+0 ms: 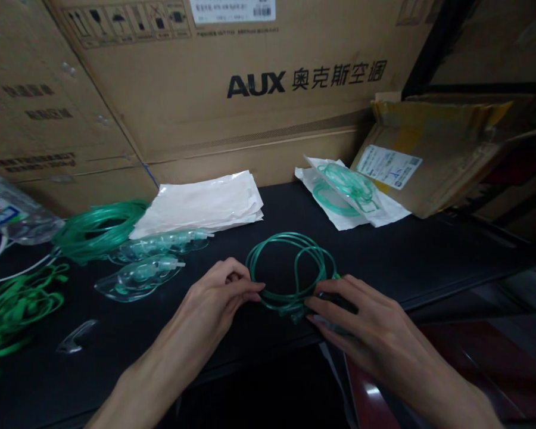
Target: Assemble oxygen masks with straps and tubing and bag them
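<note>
A coil of thin green tubing (290,237) lies in loops near the front edge of the black table, between my hands. My left hand (227,289) pinches the coil's left side between thumb and fingers. At the coil's lower right, my right hand (348,307) has its fingers closed around the tubing, with a clear piece partly hidden under the palm. Clear green-tinted oxygen masks (140,277) rest on the table left of my left hand. Nearby on the far left sits a larger bundle of green tubing (100,229).
Flat white pouches (201,202) are stacked at the back. Packaged green tubing (348,190) lies before an opened carton (429,155). Green elastic straps (22,304), a small clear connector (77,336) and a plastic bottle (22,208) are at left. A large AUX carton (250,119) walls the back.
</note>
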`<act>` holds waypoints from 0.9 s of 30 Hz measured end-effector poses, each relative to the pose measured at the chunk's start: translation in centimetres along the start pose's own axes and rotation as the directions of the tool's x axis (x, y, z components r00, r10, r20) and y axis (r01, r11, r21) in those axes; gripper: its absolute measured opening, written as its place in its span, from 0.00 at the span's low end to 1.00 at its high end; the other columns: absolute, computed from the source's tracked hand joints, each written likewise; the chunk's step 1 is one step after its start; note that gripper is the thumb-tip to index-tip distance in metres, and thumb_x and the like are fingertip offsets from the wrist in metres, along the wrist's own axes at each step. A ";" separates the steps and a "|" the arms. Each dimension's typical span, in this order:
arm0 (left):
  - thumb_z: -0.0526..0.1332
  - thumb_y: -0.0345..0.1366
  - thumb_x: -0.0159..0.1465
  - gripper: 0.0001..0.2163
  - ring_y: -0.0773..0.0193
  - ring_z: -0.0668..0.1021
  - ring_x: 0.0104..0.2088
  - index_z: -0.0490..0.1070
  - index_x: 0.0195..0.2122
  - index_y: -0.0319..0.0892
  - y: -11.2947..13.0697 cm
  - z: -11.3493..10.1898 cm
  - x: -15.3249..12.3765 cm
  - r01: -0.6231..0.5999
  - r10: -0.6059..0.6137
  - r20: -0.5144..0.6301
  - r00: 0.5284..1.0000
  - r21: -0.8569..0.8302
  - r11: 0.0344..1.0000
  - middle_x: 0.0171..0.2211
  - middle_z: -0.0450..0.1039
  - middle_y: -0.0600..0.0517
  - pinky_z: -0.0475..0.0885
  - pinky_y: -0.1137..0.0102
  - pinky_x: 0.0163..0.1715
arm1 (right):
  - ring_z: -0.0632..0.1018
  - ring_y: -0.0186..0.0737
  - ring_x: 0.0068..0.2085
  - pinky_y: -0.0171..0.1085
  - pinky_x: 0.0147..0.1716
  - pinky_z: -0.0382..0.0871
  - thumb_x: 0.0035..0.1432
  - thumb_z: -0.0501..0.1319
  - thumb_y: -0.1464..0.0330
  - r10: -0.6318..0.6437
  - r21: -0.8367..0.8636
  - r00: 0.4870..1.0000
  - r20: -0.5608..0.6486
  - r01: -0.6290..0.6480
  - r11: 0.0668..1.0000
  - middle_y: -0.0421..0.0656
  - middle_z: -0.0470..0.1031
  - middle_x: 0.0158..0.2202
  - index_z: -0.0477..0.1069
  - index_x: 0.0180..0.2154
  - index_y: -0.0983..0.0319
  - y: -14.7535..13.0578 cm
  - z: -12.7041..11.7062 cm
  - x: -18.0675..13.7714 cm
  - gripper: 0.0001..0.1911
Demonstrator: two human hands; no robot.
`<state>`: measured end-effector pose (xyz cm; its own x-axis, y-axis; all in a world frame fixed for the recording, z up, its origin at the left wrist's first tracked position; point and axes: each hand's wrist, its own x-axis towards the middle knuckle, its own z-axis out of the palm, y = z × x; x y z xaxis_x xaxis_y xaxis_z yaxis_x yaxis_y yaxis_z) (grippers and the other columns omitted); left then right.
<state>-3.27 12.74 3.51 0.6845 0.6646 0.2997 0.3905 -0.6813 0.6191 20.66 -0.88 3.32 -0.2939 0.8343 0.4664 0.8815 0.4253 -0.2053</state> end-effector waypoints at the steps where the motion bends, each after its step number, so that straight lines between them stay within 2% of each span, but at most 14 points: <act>1: 0.59 0.35 0.69 0.09 0.62 0.78 0.35 0.80 0.37 0.46 -0.3 0.5 0.0 -0.024 0.026 -0.036 0.999 0.043 0.999 0.37 0.76 0.51 0.76 0.70 0.31 | 0.80 0.50 0.40 0.53 0.38 0.81 0.63 0.62 0.77 0.005 -0.004 1.000 -0.003 -0.005 1.000 0.48 0.78 0.45 0.73 0.46 0.59 -0.1 0.1 0.1 0.12; 3: 0.59 0.35 0.70 0.08 0.61 0.78 0.39 0.77 0.35 0.46 -0.6 1.2 0.1 -0.078 0.086 -0.063 0.994 0.117 0.990 0.41 0.76 0.51 0.76 0.67 0.37 | 0.80 0.50 0.40 0.52 0.37 0.81 0.62 0.63 0.77 0.015 -0.007 1.000 -0.003 -0.015 1.000 0.48 0.78 0.44 0.74 0.46 0.59 -0.2 0.2 0.2 0.12; 6: 0.57 0.33 0.72 0.07 0.61 0.77 0.43 0.74 0.40 0.45 0.2 1.6 0.2 -0.162 0.152 0.073 0.986 0.173 0.971 0.42 0.75 0.52 0.74 0.64 0.46 | 0.79 0.50 0.39 0.51 0.36 0.81 0.61 0.63 0.78 0.012 -0.014 1.000 0.022 -0.012 1.000 0.48 0.78 0.43 0.74 0.45 0.59 -0.3 0.2 0.4 0.13; 8: 0.56 0.32 0.73 0.06 0.62 0.76 0.42 0.72 0.45 0.45 1.2 1.5 0.2 -0.208 0.176 0.163 0.971 0.203 0.957 0.42 0.74 0.52 0.74 0.64 0.46 | 0.79 0.49 0.39 0.50 0.35 0.81 0.60 0.63 0.79 -0.002 -0.013 0.999 0.050 0.003 1.000 0.48 0.78 0.43 0.75 0.44 0.59 -0.4 0.0 0.5 0.12; 10: 0.55 0.30 0.74 0.07 0.62 0.76 0.43 0.71 0.48 0.45 2.0 1.3 0.2 -0.239 0.201 0.198 0.959 0.188 0.953 0.44 0.74 0.52 0.74 0.65 0.46 | 0.79 0.49 0.40 0.48 0.36 0.81 0.60 0.64 0.78 -0.009 -0.002 0.996 0.088 0.009 1.000 0.48 0.78 0.44 0.75 0.42 0.58 -0.6 -0.3 0.7 0.11; 14: 0.55 0.30 0.74 0.08 0.64 0.77 0.44 0.73 0.45 0.44 2.6 1.2 0.0 -0.227 0.215 0.176 0.961 0.052 0.973 0.44 0.75 0.52 0.75 0.69 0.45 | 0.80 0.48 0.41 0.45 0.36 0.82 0.60 0.65 0.77 -0.015 0.013 0.990 0.142 0.013 1.000 0.47 0.78 0.45 0.75 0.44 0.58 -1.0 -0.4 1.4 0.12; 18: 0.58 0.30 0.72 0.09 0.65 0.78 0.46 0.74 0.50 0.46 3.0 1.2 -1.3 -0.166 0.165 0.115 0.980 -0.004 0.986 0.47 0.77 0.53 0.75 0.70 0.48 | 0.80 0.50 0.39 0.47 0.34 0.82 0.60 0.65 0.77 -0.012 0.008 0.996 0.094 0.011 1.000 0.48 0.78 0.43 0.74 0.45 0.59 -1.4 0.4 2.0 0.12; 22: 0.63 0.31 0.69 0.13 0.62 0.77 0.47 0.73 0.54 0.45 3.3 1.7 -3.0 -0.220 0.218 0.032 0.975 0.086 0.972 0.48 0.77 0.51 0.77 0.67 0.49 | 0.81 0.51 0.42 0.48 0.37 0.82 0.63 0.63 0.76 0.002 0.039 0.999 0.035 -0.003 0.999 0.49 0.77 0.47 0.74 0.49 0.59 -1.4 0.7 1.9 0.13; 24: 0.60 0.29 0.71 0.13 0.61 0.78 0.44 0.72 0.55 0.42 3.5 2.2 -3.5 -0.241 0.246 -0.007 0.969 0.167 0.956 0.46 0.78 0.50 0.79 0.66 0.46 | 0.81 0.48 0.45 0.44 0.40 0.82 0.66 0.60 0.75 0.039 0.098 0.999 -0.013 -0.038 0.995 0.49 0.76 0.50 0.73 0.50 0.58 -1.3 0.4 1.7 0.13; 27: 0.56 0.29 0.73 0.13 0.58 0.79 0.43 0.71 0.57 0.40 4.2 3.0 -3.7 -0.253 0.257 0.023 0.966 0.281 0.926 0.46 0.79 0.48 0.81 0.61 0.44 | 0.83 0.43 0.43 0.37 0.40 0.81 0.68 0.58 0.73 0.143 0.189 0.985 -0.092 -0.124 0.974 0.48 0.76 0.48 0.74 0.48 0.57 -1.1 -0.5 1.5 0.11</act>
<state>-2.28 6.52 2.88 0.7756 0.4600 0.4322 0.3613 -0.8850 0.2936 19.45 -0.28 4.69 -0.1296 0.8508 0.5093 0.8253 0.3772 -0.4202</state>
